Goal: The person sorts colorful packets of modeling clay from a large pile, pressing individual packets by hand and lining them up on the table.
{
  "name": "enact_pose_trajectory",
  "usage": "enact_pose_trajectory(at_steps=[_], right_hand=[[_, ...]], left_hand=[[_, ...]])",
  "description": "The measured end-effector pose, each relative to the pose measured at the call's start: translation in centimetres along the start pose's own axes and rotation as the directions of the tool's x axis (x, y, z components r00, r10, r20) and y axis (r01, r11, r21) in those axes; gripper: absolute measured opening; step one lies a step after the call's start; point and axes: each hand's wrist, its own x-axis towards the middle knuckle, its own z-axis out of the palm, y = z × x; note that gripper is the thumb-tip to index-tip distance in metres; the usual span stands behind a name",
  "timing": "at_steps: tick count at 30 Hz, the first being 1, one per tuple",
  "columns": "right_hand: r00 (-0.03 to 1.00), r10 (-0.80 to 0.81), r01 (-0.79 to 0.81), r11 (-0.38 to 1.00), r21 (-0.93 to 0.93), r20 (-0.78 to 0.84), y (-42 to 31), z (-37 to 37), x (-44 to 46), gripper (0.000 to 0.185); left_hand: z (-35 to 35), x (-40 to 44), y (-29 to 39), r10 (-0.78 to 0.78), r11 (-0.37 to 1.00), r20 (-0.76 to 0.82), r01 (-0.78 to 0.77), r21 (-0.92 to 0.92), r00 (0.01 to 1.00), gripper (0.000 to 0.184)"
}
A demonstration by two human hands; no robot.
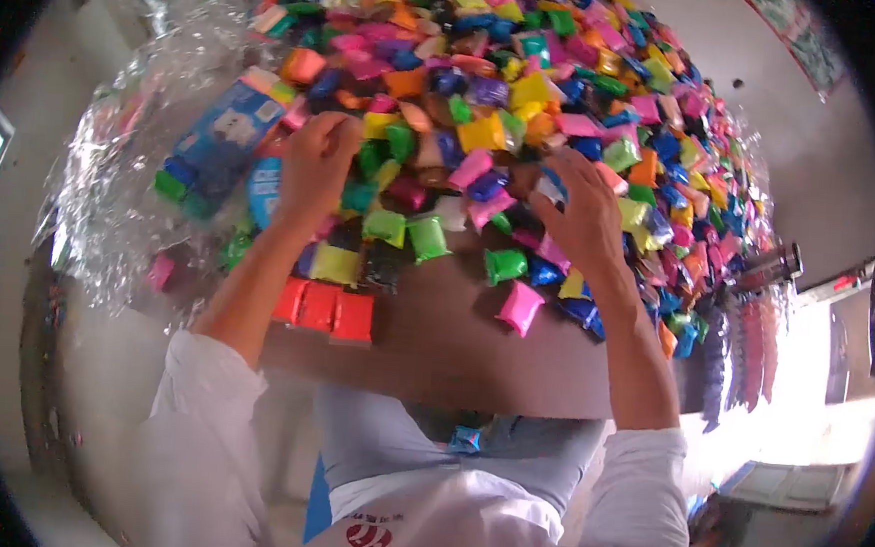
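Small glossy packets [481, 131] in many colours are heaped over the brown table [454, 325]. My left hand [322, 161] is at the heap's left side, its fingers curled together; whatever they hold is hidden. Beside that wrist lie a round blue label [263, 193] and a clear bag with a blue bear print [231, 126]. Over the middle right of the heap, my right hand [580, 204] has bent fingers around a small white-and-blue packet [551, 186], partly hidden. Red packets [317, 308] sit in a row near my left forearm. A pink packet [520, 309] lies nearer the table edge.
Crumpled clear plastic film [114, 153] spreads along the left side of the table. A small blue packet [464, 439] rests between my legs. A dark metal bar [767, 266] juts out at the right, with strips of packets [754, 343] hanging below it.
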Motion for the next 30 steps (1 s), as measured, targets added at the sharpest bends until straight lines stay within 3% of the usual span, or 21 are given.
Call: enact_pose_trajectory(at_steps=[1,3,5,7,8,9,10,13,14,17,20,22,23,25,28,30], right_hand=[[1.000,0.024,-0.024,0.999,-0.022,0.001,0.9,-0.9,-1.9,0.034],[0.939,0.290,-0.310,0.947,-0.090,-0.185,3.8,-3.0,-6.2,0.041],[0.910,0.347,-0.386,0.908,-0.161,-0.225,5.6,-5.6,-10.5,0.047],[0.878,0.397,-0.457,0.860,-0.225,-0.267,6.2,-7.8,-14.7,0.052],[0.808,0.516,-0.557,0.827,-0.082,-0.283,6.2,-8.4,-16.4,0.059],[0.727,0.625,-0.634,0.770,0.070,-0.284,6.3,-8.8,-18.0,0.066],[0.730,0.626,-0.676,0.720,-0.157,-0.275,6.4,-9.3,-19.6,0.083],[0.657,0.730,-0.753,0.648,-0.114,-0.186,6.2,-9.3,-21.7,0.096],[0.700,0.684,-0.714,0.668,-0.208,-0.206,7.3,-8.4,-22.9,0.101],[0.756,0.609,-0.653,0.728,-0.207,-0.240,7.2,-6.9,-22.1,0.101],[0.776,0.595,-0.621,0.778,-0.092,-0.209,5.6,-5.5,-19.1,0.103],[0.724,0.688,-0.672,0.721,0.166,-0.054,5.9,-3.8,-16.8,0.114],[0.725,0.686,-0.670,0.723,0.171,-0.058,6.4,-2.6,-15.7,0.114],[0.765,0.556,-0.531,0.830,0.171,-0.325,7.4,-0.1,-13.3,0.119],[0.696,0.560,-0.473,0.829,0.300,-0.449,7.9,1.9,-9.7,0.121],[0.661,0.632,-0.510,0.774,0.376,-0.405,7.4,2.2,-7.9,0.121]], left_hand=[[0.4,-0.4,0.0,0.106,0.992,-0.012,-0.105,0.068,0.994,0.025],[0.9,-0.8,-0.2,0.046,0.994,0.081,-0.054,0.092,0.996,0.027],[1.8,-0.5,-1.2,0.052,0.995,0.154,-0.065,0.081,0.987,0.028],[3.4,-0.1,-0.8,0.164,0.974,0.109,-0.178,0.138,0.980,0.029],[4.4,0.1,-0.2,0.174,0.975,0.132,-0.190,0.116,0.976,0.029],[5.3,0.3,0.6,0.151,0.976,0.168,-0.174,0.133,0.974,0.029],[6.2,0.4,1.4,0.126,0.975,0.204,-0.159,0.155,0.971,0.029],[10.2,-0.5,4.5,0.196,0.980,0.204,-0.197,-0.015,0.959,0.028],[11.2,-0.7,4.8,0.243,0.968,0.232,-0.251,0.003,0.942,0.027],[14.3,-2.4,7.5,0.290,0.957,0.277,-0.272,-0.103,0.916,0.027],[16.4,-4.2,8.5,0.293,0.956,0.334,-0.276,-0.098,0.896,0.026],[17.3,-5.1,8.7,0.278,0.961,0.359,-0.259,-0.102,0.891,0.025],[17.4,-5.4,8.8,0.283,0.959,0.357,-0.265,-0.099,0.890,0.025],[17.4,-5.9,9.1,0.201,0.979,0.385,-0.188,-0.073,0.901,0.024],[17.4,-6.2,7.9,0.196,0.980,0.355,-0.197,-0.033,0.914,0.023],[17.4,-6.4,6.5,0.178,0.982,0.348,-0.191,0.003,0.920,0.022]])
